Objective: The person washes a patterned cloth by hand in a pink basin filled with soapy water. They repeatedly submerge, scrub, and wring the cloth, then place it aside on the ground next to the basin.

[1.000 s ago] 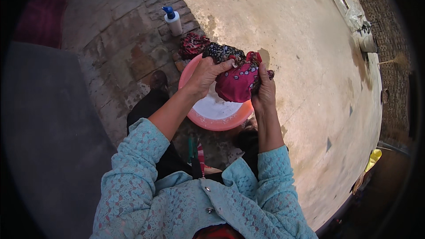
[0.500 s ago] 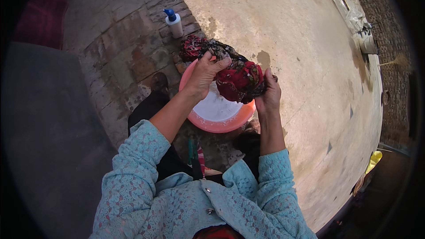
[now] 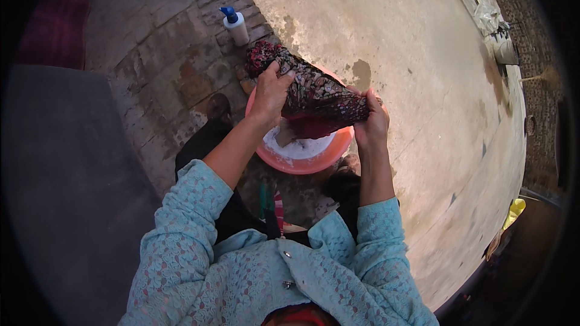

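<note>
A dark red and black patterned cloth (image 3: 317, 93) is stretched between my two hands above a round basin. My left hand (image 3: 271, 93) is closed on it near its left part, with a bunched end of the cloth beyond the fingers. Its right edge is gripped by my right hand (image 3: 373, 119), thumb on top. Below, the pink-orange basin (image 3: 302, 165) holds white, sudsy water (image 3: 311, 147). The cloth hides the basin's middle and far side. Which garment the cloth is, I cannot tell.
A white pump bottle (image 3: 237, 29) with a blue top stands on the brick paving (image 3: 163, 30) beyond the basin. Pale concrete (image 3: 435, 115) with wet patches spreads to the right. At left lie a dark grey surface (image 3: 66, 187) and a maroon cloth (image 3: 54, 27).
The cloth has gone from bunched to spread out flat between my hands, showing more of its pattern. Both hands still grip it.
</note>
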Demonstrator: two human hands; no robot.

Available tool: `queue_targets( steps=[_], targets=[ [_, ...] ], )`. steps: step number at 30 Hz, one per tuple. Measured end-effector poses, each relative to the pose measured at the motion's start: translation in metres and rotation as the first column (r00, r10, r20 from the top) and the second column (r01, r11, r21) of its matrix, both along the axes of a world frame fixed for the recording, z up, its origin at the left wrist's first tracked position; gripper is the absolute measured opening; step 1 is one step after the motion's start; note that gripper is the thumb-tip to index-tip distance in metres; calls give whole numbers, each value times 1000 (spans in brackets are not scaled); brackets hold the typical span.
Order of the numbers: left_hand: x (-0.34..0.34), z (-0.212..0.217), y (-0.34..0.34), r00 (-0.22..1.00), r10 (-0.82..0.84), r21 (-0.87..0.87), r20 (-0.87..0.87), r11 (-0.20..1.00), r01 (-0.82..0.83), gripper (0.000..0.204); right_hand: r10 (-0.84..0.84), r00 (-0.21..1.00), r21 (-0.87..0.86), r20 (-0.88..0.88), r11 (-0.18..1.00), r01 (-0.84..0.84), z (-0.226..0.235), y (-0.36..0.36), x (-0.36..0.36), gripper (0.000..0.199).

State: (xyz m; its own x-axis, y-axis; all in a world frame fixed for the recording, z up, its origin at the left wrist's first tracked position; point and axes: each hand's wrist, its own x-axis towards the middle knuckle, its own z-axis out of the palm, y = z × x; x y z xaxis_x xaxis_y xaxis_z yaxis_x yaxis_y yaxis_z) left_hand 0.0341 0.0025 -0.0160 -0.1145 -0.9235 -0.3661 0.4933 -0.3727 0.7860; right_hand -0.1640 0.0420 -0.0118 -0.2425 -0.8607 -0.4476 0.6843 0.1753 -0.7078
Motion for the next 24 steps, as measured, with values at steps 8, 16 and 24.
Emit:
queue_targets(
  steps=[8, 16, 24],
  targets=[
    [14, -13, -12, 976, 50, -117, 211, 993, -26, 16, -67, 957, 34, -281, 996, 79, 0, -2, -22, 15],
    [14, -7, -2, 470, -199, 2, 860, 923, 385, 32, 207, 720, 262, -663, 964, -36, -14, 5, -12, 46],
    [21, -4, -12, 723, -117, -121, 681, 956, 268, 32, 325, 534, 390, -781, 921, 10, -96, 16, -16, 37]
  ],
)
